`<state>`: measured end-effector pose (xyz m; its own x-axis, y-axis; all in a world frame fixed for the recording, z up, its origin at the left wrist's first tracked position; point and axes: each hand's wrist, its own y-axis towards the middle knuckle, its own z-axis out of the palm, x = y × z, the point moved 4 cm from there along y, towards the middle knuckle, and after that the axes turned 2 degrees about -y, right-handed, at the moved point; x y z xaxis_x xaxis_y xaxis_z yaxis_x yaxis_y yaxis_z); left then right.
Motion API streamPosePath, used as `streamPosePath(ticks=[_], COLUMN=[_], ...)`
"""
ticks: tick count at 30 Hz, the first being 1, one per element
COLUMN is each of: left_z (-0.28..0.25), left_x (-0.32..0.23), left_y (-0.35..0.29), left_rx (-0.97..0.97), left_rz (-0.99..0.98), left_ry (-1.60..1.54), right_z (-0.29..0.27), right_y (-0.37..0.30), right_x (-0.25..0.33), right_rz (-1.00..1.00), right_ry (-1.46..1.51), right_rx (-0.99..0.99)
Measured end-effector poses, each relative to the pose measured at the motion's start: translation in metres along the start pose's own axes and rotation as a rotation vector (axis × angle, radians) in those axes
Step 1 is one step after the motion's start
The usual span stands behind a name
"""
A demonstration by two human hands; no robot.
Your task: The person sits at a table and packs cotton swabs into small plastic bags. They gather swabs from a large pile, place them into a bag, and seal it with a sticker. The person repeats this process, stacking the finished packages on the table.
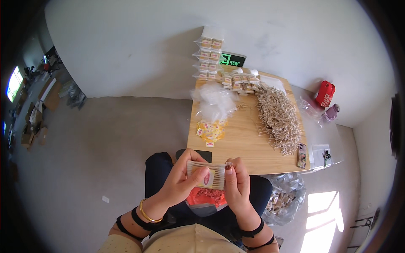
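Over my lap, both hands hold a small clear pack of cotton swabs (pixel 218 182) with a yellow label on its face. My left hand (pixel 181 179) wraps round its left end, thumb pressed on the label. At the right end, my right hand (pixel 237 185) pinches the pack's edge between thumb and fingers. Below the pack, a red bag (pixel 206 196) with what look like loose swabs lies in my lap. On the wooden table (pixel 244 145) ahead are a heap of loose cotton swabs (pixel 278 120), clear empty bags (pixel 214 103) and scattered yellow labels (pixel 211 132).
Filled packs (pixel 240 80) lie at the table's far side, beside a tall stack of packs (pixel 209 55). A phone (pixel 301 156) rests at the near right corner. On the floor right of my knee, a big clear bag (pixel 287 189) holds several packs.
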<state>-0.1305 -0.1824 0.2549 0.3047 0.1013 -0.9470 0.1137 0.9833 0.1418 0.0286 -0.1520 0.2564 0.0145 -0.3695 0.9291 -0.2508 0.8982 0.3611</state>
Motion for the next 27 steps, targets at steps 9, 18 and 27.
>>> streamPosePath(ticks=[9, 18, 27], left_z=[-0.006, -0.004, 0.001], left_x=[0.027, 0.033, 0.023], left_y=[0.006, 0.005, 0.005], left_rx=[-0.064, 0.058, 0.15], left_rz=[-0.063, -0.034, -0.017], left_ry=[-0.588, -0.629, -0.549], right_z=[0.009, 0.014, 0.014], right_y=[-0.003, -0.002, -0.004], right_x=[-0.002, 0.006, 0.015], right_rz=[0.195, 0.305, 0.269], right_ry=[0.327, 0.649, 0.632], right_rx=[0.137, 0.326, 0.371])
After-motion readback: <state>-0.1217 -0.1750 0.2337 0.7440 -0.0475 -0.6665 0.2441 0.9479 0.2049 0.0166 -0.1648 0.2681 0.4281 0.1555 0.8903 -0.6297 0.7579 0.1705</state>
